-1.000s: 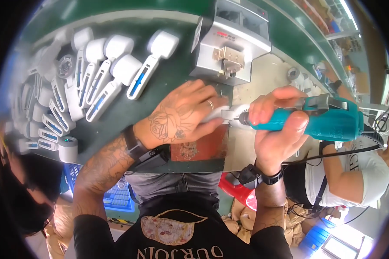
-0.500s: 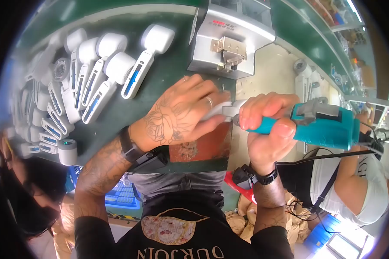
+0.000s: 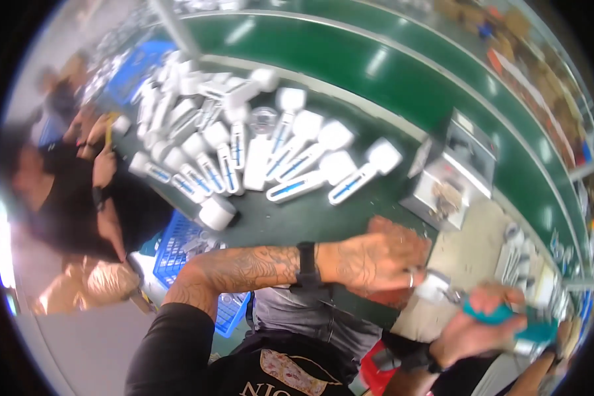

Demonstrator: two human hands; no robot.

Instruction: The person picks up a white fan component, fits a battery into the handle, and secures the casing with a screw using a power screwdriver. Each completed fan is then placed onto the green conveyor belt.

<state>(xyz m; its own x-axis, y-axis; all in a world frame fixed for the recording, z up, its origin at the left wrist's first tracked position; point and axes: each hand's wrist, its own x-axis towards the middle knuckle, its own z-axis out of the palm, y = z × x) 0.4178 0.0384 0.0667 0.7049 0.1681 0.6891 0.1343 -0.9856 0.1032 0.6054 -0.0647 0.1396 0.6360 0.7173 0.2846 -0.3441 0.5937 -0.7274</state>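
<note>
My left hand (image 3: pixel 376 263) is closed over a red-brown patch (image 3: pixel 386 298) of the bench, its fingers on a small white part (image 3: pixel 433 288). Just beyond that part shows a metallic tip, next to my right hand (image 3: pixel 478 323). That hand is wrapped round a teal power tool (image 3: pixel 492 313), which looks like an electric screwdriver and is smeared by motion. Whether the tip touches the white part, I cannot tell. Ahead and to the left lie several white round-headed devices (image 3: pixel 366 173) with open slotted handles and blue strips inside.
A silver bench machine (image 3: pixel 452 178) stands beyond my hands. More white devices (image 3: pixel 518 261) lie at the right. Blue baskets (image 3: pixel 178 244) sit below the bench's left edge. At the far left a person in black (image 3: pixel 79 204) works at the bench.
The whole view has swung to the left, so bench, machine and hands appear further right and lower. Both hands keep their grips, and the picture is more blurred.
</note>
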